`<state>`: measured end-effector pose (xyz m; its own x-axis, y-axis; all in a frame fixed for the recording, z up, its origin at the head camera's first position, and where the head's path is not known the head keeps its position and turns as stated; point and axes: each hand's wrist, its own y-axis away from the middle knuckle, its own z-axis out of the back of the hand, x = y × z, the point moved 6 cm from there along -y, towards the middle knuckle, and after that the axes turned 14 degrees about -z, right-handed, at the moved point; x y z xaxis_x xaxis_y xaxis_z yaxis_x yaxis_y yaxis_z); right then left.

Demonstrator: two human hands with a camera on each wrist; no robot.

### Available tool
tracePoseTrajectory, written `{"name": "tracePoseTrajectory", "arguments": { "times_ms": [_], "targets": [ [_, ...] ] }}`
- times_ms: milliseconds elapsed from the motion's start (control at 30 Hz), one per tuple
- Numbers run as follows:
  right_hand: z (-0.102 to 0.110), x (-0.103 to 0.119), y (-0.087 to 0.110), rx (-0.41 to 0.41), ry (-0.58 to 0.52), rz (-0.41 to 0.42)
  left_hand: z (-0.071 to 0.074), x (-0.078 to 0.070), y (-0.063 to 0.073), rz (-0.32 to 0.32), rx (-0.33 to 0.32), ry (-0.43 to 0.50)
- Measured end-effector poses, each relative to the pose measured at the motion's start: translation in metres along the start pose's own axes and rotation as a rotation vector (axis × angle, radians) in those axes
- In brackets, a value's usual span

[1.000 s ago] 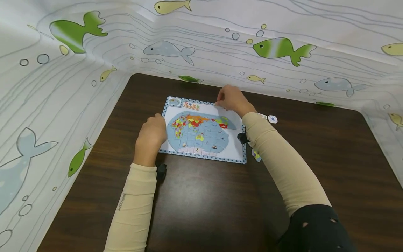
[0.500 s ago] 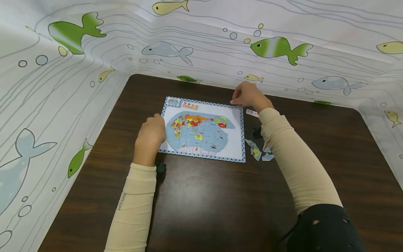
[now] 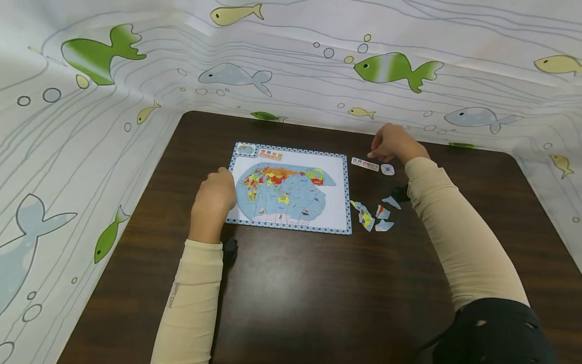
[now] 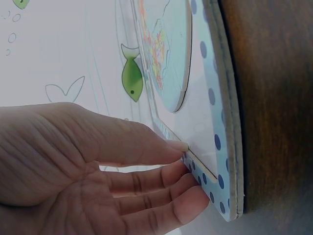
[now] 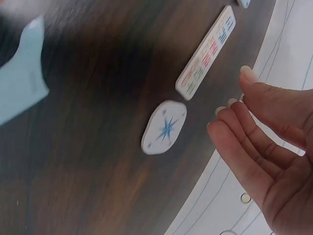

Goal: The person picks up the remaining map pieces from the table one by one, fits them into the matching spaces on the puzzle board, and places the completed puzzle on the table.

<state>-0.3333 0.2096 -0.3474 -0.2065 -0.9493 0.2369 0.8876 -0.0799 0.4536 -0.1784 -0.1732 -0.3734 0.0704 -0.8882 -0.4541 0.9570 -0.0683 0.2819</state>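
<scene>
A world map jigsaw board (image 3: 337, 207), white with a dotted blue border, lies on the table. Its tray holds many joined blue map pieces (image 3: 291, 202). My left hand (image 3: 212, 202) grips the board's left edge, thumb on the border and fingers along the side, as the left wrist view (image 4: 122, 161) shows. To the right of the board, my right hand (image 3: 397, 144) hovers with loosely bent fingers and nothing between them. Just below it lie a printed title strip (image 3: 365, 164) and a compass piece (image 3: 387, 169); in the right wrist view the compass piece (image 5: 164, 128) is apart from the fingertips.
Several loose map pieces lie right of the board, among them a yellow-green one (image 3: 365, 217) and a plain blue one (image 3: 391, 202). The dark wooden table (image 3: 300, 293) is bordered at the back and left by a fish-print sheet (image 3: 309, 86).
My right hand has moved from above the board's top edge rightward to the strip and compass piece, uncovering the loose pieces. My left hand stays at the board's edge. The head view shifted slightly.
</scene>
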Motion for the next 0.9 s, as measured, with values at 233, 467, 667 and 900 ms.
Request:
{"name": "tracePoseTrajectory", "arguments": {
  "times_ms": [233, 467, 667, 900],
  "targets": [
    [0.005, -0.016, -0.001, 0.023, 0.027, -0.036, 0.001, 0.0, 0.0, -0.015, -0.005, -0.007],
    [0.008, -0.037, 0.001, 0.044, 0.082, -0.082, 0.0, -0.001, -0.001, -0.02, 0.003, -0.012],
    [0.009, -0.055, -0.001, 0.063, 0.084, -0.118, 0.0, -0.001, 0.0, -0.025, 0.006, -0.017],
    [-0.003, -0.071, -0.008, 0.115, 0.005, -0.136, -0.001, -0.001, -0.001, -0.027, 0.006, -0.016]
  ]
}}
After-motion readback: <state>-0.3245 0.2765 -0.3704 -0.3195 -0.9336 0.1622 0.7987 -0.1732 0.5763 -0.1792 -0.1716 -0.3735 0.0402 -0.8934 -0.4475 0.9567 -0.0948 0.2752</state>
